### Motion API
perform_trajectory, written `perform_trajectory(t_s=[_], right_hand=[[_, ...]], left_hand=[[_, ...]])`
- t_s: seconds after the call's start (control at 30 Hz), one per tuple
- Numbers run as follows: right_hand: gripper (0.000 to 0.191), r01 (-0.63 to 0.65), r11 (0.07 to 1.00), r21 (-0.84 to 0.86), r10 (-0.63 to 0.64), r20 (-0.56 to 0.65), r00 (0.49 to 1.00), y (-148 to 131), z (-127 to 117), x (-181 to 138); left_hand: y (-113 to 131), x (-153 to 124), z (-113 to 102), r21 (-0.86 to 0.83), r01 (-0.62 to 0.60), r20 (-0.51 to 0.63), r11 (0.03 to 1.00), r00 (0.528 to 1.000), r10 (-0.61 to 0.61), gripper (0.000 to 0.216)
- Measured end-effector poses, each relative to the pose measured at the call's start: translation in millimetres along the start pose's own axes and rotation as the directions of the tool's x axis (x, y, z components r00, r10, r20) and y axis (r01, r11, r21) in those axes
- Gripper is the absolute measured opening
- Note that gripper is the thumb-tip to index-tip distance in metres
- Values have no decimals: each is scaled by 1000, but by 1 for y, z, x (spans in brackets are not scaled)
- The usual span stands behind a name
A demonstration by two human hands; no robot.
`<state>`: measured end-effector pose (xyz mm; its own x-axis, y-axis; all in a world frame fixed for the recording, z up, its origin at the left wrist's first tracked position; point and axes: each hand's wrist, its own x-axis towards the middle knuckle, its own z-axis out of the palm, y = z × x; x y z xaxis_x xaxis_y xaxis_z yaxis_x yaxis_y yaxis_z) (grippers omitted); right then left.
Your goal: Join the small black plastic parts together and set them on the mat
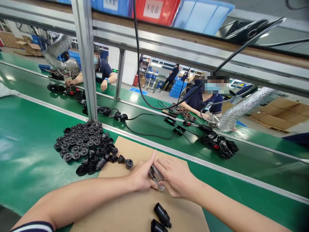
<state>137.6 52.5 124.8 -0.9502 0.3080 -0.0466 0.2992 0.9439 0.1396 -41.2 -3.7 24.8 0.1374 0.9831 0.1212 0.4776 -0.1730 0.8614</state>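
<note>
Over the brown cardboard sheet [125, 206], my left hand [141, 177] and my right hand [177, 177] meet around a grey metal part [156, 174]. Both hands grip it from opposite sides, and the fingers hide much of it, so its exact kind does not show. Just left of my left hand lies a small black round plastic part [129, 163]. Nearer to me, below the hands, a black cylindrical housing with a narrow end [162, 214] lies on the cardboard. Beside it, a second black housing [158, 226] is cut off by the bottom edge.
Many black round caps [79, 141] cluster on the green table [31, 145] at left. A metal post [88, 80] rises behind them. Black cables [149, 135] and a cable bundle [219, 145] lie beyond the rail. Two co-workers sit opposite; bins [154, 11] stand on the overhead shelf.
</note>
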Motion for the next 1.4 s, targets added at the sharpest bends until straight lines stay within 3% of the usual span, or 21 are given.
perform_trajectory(t_s=[0.13,0.23,0.33,0.47,0.5,0.53,0.6,0.63,0.67,0.7,0.73,0.83,0.9,1.1,1.17,1.3,1.4], right_hand=[[58,-61,994,85,61,7,998,-9,-20,-6],[58,-116,990,82,130,-193,972,-6,-16,-26],[55,-293,949,115,315,-385,868,0,19,-60],[51,-484,855,185,518,-276,810,-1,81,-95],[49,-508,839,194,543,-270,795,-3,93,-99],[48,-522,829,199,558,-276,782,-4,102,-101],[47,-517,835,189,551,-311,775,-5,112,-101],[47,-506,844,176,535,-332,777,-5,116,-100],[47,-493,855,159,516,-355,780,-4,118,-98],[46,-484,864,139,497,-383,778,-2,121,-97],[46,-477,871,116,479,-415,774,0,124,-97],[44,-460,887,39,414,-508,756,7,135,-97],[43,-443,896,-5,364,-563,742,9,138,-97],[51,-361,932,39,286,-690,664,-18,110,-92],[57,-279,958,70,248,-693,677,-33,98,-87],[63,-144,988,63,148,-670,727,-61,81,-75],[55,-171,970,174,243,-641,728,-70,74,-69]], left_hand=[[-2,-5,1,48,-29,-43,998,999,31,143],[-5,-7,2,13,-53,-82,999,995,54,138],[-10,-6,4,-35,-148,-121,988,982,143,113],[-14,0,10,-73,-223,-174,972,963,207,86],[-13,1,11,-51,-297,-232,954,932,278,79],[-11,1,11,15,-421,-287,907,867,408,73],[-4,-3,8,251,-677,-296,692,627,721,63],[2,-7,7,362,-751,-230,552,502,834,60],[7,-11,4,438,-787,-143,433,415,898,57],[12,-15,2,483,-799,-71,358,371,926,54],[17,-20,0,508,-798,-32,324,358,933,50],[25,-28,-4,543,-791,19,282,347,938,44],[23,-29,-4,540,-781,9,314,378,926,47],[9,-24,9,258,-754,-180,604,576,797,63],[6,-24,17,158,-755,-189,637,610,770,69],[2,-26,29,64,-748,-263,661,627,734,77],[3,-29,29,38,-732,-245,681,654,716,77]])
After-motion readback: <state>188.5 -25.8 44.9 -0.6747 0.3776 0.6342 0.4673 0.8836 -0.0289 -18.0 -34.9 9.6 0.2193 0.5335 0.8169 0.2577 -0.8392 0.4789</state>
